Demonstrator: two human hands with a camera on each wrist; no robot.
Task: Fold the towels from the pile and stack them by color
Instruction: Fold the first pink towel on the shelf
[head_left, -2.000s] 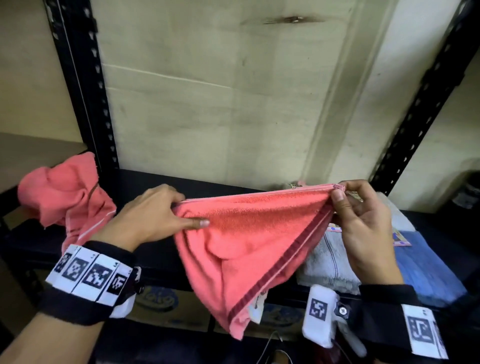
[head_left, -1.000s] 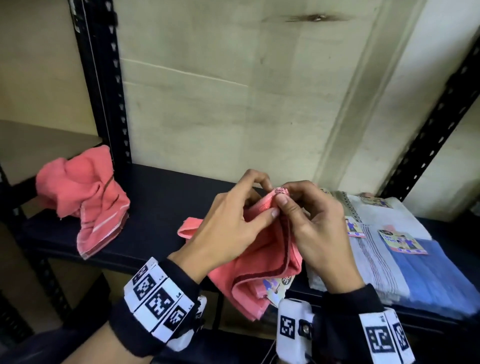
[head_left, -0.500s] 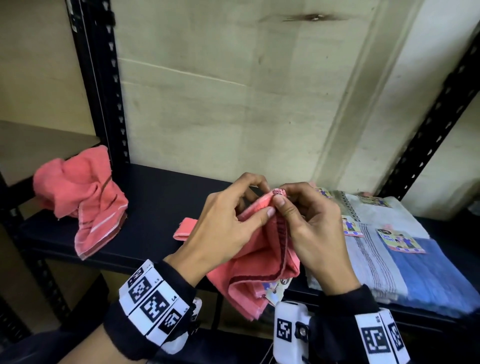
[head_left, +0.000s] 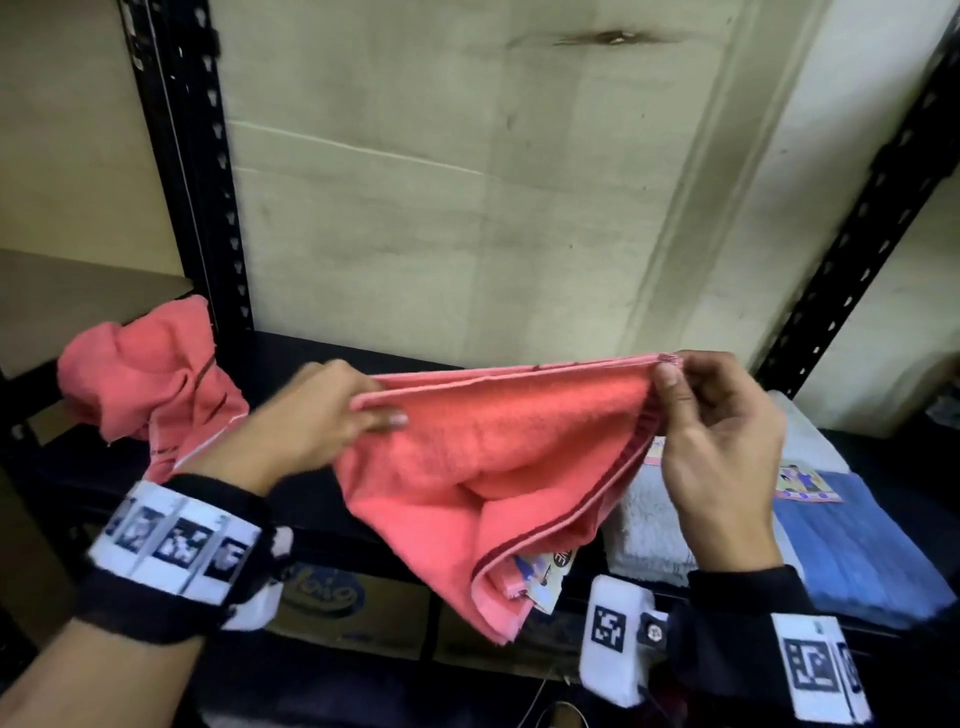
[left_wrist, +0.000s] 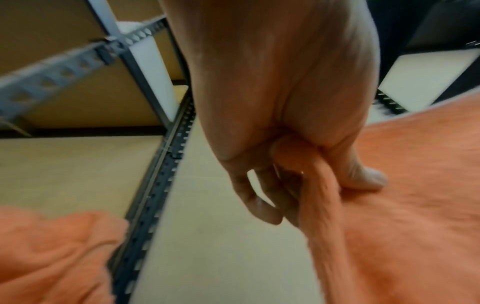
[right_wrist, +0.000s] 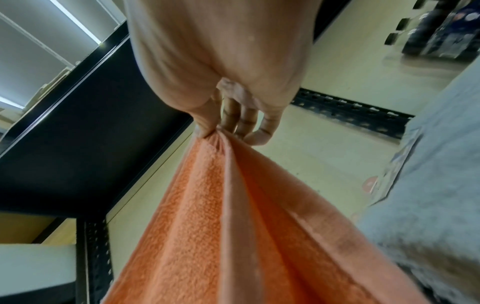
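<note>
A black shelf (head_left: 156, 483) crosses the lower frame, its front edge partly hidden by arms. At centre hangs a pink towel (head_left: 493, 467), stretched by its top edge, its paper label half tucked under the bottom fold. Lower right, a blue towel (head_left: 857, 551) and white towel (head_left: 644, 530) lie folded, partly covered. Far left sits a crumpled pink towel (head_left: 150, 384). The left hand (head_left: 306, 421) grips one top corner; the right hand (head_left: 722, 436) pinches the other.

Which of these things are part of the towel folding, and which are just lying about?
Part of the job:
- pink towel held taut between left hand and right hand
- crumpled pink towel
- white towel
- blue towel

Lying about:
- cardboard boxes under the shelf
</note>
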